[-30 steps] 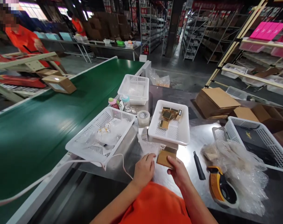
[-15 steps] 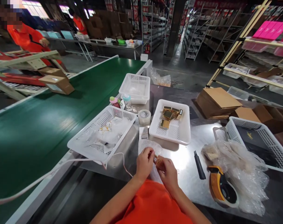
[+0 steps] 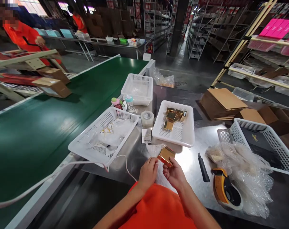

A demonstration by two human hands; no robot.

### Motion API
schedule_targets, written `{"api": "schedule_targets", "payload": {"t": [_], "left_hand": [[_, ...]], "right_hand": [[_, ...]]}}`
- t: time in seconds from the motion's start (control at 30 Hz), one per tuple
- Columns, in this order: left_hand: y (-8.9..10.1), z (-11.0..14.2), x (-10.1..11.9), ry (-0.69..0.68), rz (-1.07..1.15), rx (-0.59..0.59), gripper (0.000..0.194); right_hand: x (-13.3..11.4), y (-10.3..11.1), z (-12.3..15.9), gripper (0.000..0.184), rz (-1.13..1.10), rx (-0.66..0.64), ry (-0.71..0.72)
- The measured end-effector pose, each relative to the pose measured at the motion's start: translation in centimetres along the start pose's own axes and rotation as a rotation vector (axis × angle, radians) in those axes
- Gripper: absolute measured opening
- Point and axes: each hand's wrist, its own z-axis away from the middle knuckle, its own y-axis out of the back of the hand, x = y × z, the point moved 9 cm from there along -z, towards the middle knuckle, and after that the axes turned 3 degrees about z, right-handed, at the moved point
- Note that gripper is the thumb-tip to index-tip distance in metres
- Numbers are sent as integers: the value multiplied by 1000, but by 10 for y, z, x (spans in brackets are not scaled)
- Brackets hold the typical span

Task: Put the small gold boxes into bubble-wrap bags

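On a steel packing bench [image 3: 197, 190] beside a green conveyor belt [image 3: 39, 127], a white perforated plastic tray [image 3: 175, 135] holds several small gold boxes [image 3: 171, 118] — a second white basket [image 3: 99, 146] at the belt's edge carries clear bagged items, a third [image 3: 137, 90] lies farther back, a fourth [image 3: 273, 149] at right holds a black box. Bare steel stays open between the gold-box tray, a black marker [image 3: 203, 163] and a yellow tape dispenser [image 3: 224, 190]. The right hand [image 3: 175, 173] pinches a small gold box [image 3: 166, 156] at its lower edge; the left hand [image 3: 148, 173] curls beside it, fingertips on clear bubble wrap [image 3: 155, 150]. Half a second earlier the box sat low, cupped between both hands — now it is lifted and tilted.
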Motion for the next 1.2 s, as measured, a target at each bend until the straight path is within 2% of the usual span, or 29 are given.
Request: {"api": "schedule_targets", "payload": {"t": [0.03, 0.17, 0.27, 0.37, 0.4, 0.53, 0.7, 0.73, 0.77, 0.83, 0.9, 0.93, 1.0, 1.07, 1.13, 1.2], "left_hand": [[3, -2, -2, 27, 38, 31, 15], [25, -10, -8, 109, 165, 221, 16], [31, -15, -21, 173, 207, 288, 14], [18, -19, -39, 191, 204, 260, 10], [10, -20, -47, 193, 159, 233, 14], [-26, -25, -86, 335, -125, 104, 35], [-34, -9, -131, 588, -404, 162, 78], [-36, -7, -134, 570, -455, 133, 81], [-42, -7, -133, 498, -502, 74, 83], [-61, -13, -122, 245, -589, -117, 80], [-86, -18, -112, 13, -645, -350, 65], [-95, -21, -112, -43, -643, -443, 55], [-107, -30, -116, -68, -610, -569, 35], [-113, -42, -122, -51, -570, -625, 24], [-116, -49, -126, -16, -538, -643, 20], [-115, -53, -126, 27, -510, -610, 18]], "right_hand": [[2, -3, 1, 17, 29, -6, 34], [1, -11, 11, 39, 246, 14, 250], [6, -12, 12, 43, 231, 8, 267], [6, -6, 4, 40, 93, -16, 217], [5, -3, 1, 35, 66, -21, 193], [-6, 20, -6, 15, -34, 67, 100], [-27, 51, 2, 19, -112, 150, 109], [-29, 56, 5, 19, -103, 150, 116], [-30, 61, 7, 19, -93, 152, 121], [-26, 68, 10, 18, -70, 163, 106], [-19, 70, 13, 19, -45, 164, 80], [-16, 69, 14, 20, -30, 157, 68], [-11, 66, 16, 23, 3, 135, 54], [-10, 63, 17, 28, 27, 125, 49], [-12, 65, 19, 34, 42, 164, 68], [-15, 74, 22, 36, 88, 245, 118]]}}
